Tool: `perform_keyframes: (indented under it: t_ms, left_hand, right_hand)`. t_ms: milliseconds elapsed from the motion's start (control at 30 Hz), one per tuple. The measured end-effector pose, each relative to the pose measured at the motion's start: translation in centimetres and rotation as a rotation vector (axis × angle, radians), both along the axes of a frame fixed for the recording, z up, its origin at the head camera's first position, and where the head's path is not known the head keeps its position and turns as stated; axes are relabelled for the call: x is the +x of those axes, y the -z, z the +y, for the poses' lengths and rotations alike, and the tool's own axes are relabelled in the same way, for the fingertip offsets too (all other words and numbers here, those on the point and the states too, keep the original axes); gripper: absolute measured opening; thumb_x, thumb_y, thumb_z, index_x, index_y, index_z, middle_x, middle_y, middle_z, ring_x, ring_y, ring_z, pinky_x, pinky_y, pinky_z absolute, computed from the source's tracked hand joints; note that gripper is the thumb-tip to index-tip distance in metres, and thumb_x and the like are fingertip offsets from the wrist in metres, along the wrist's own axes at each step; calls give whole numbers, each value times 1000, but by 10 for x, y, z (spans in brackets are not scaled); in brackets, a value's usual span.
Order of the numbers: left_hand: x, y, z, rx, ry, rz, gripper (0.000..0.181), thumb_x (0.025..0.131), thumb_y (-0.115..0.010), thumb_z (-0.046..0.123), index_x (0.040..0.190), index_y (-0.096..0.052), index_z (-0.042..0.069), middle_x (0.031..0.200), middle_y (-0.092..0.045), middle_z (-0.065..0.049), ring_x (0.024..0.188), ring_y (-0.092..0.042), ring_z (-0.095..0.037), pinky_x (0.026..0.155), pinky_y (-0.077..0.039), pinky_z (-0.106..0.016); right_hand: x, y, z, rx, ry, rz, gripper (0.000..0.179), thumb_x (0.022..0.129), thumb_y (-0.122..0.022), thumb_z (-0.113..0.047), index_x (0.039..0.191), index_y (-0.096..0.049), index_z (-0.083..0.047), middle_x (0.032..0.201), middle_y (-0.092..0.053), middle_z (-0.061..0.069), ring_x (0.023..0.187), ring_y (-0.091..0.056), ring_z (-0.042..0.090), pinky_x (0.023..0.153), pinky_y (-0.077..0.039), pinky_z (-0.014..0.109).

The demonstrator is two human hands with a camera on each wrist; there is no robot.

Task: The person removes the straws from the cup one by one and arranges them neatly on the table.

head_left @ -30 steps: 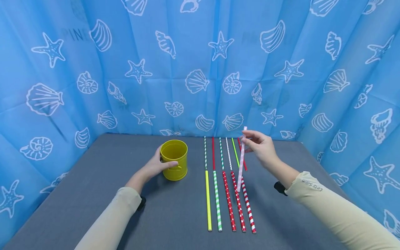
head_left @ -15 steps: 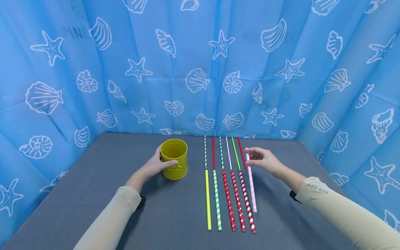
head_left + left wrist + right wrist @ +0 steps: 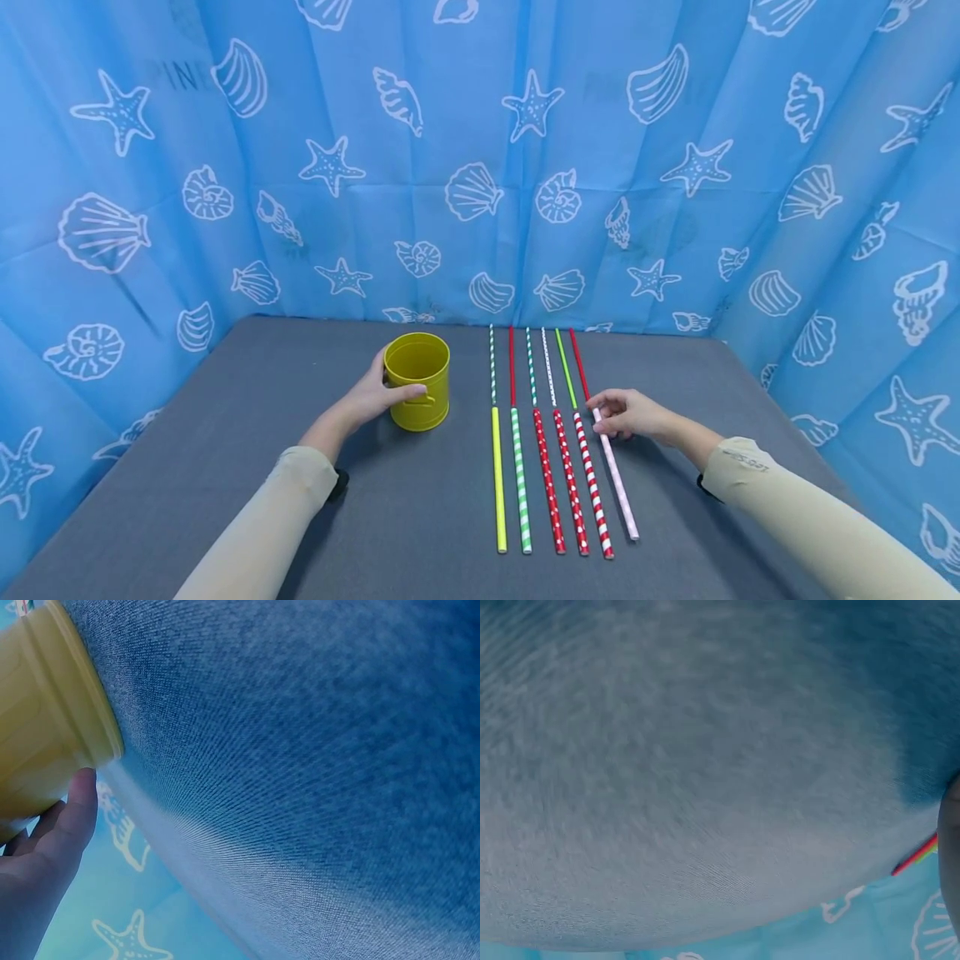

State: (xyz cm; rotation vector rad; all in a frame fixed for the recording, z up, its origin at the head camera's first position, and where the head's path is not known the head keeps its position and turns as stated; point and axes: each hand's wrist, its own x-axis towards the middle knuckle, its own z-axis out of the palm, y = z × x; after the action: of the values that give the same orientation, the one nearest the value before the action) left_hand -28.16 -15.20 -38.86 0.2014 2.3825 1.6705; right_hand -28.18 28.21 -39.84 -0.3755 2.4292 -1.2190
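My left hand [image 3: 367,400] grips a yellow bucket [image 3: 433,407] from its left side, with the thumb across the front over a small loop. The bucket stands upright on the table, nothing visible inside. With my right hand [image 3: 633,415], I pinch the far end of a pale pink paper straw [image 3: 617,482]. It lies close along the table, slanting to the right of a red-and-white striped straw [image 3: 594,487]. In the left wrist view the fingers lie against the bucket wall [image 3: 45,705]. The right wrist view shows only an edge of the hand [image 3: 951,855].
Two rows of straws lie side by side. The near row includes a yellow straw [image 3: 499,483], a green-striped straw [image 3: 521,483] and red patterned ones. Thinner straws, among them a red straw [image 3: 579,362], form the far row. A blue shell-print curtain [image 3: 480,167] hangs behind the table.
My right hand has brought the pink straw down and toward me, from over the far row to the right end of the near row. My left hand stays on the bucket.
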Motion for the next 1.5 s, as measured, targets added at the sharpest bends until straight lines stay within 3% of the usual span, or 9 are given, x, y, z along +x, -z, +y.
perform_keyframes:
  t_ms: [333, 400, 600, 900, 1133, 1500]
  left_hand:
    - [-1, 1, -1, 1, 2, -4, 104, 87, -73, 38, 155, 2, 12, 155, -19, -20, 141, -19, -38, 113, -14, -60]
    - [1, -2, -1, 6, 6, -10, 104, 87, -72, 36, 154, 3, 10, 155, -18, -21, 141, -18, -39, 112, -14, -60]
    - [1, 2, -2, 0, 7, -6, 102, 88, -72, 36, 155, 2, 11, 155, -19, -20, 141, -20, -38, 112, -15, -60]
    - [0, 2, -2, 3, 16, 9, 102, 88, -71, 37, 155, 1, 12, 154, -20, -19, 140, -21, -37, 112, -16, -60]
    - [-2, 5, -9, -3, 2, -7, 105, 86, -73, 39, 155, 2, 13, 154, -19, -18, 141, -20, -36, 113, -15, -58]
    - [-1, 7, -12, 11, -5, 4, 103, 87, -73, 37, 155, 1, 12, 154, -19, -19, 140, -20, -37, 113, -15, -58]
  right_hand:
    - [-1, 11, 5, -45, -107, -13, 41, 89, -68, -6, 122, -52, 13, 79, -54, 3, 68, -48, 12, 61, -42, 25]
    - [-3, 14, 6, -62, -115, -1, 41, 89, -69, -6, 121, -53, 13, 79, -54, 2, 67, -48, 11, 61, -42, 24]
    - [0, 17, 14, -94, -179, 63, 43, 90, -68, -8, 124, -53, 13, 80, -55, 1, 67, -49, 9, 60, -42, 24]
    - [12, 15, 22, -1, -220, 106, 65, 88, -72, -9, 140, -40, 12, 79, -50, 3, 65, -44, 10, 57, -37, 23]
    - [17, 17, 13, 47, -271, 160, 64, 87, -73, -13, 138, -43, 12, 84, -47, 2, 72, -43, 13, 60, -36, 25]
    - [14, 18, 9, 58, -289, 174, 62, 87, -73, -14, 138, -45, 10, 84, -47, 3, 73, -42, 14, 61, -35, 26]
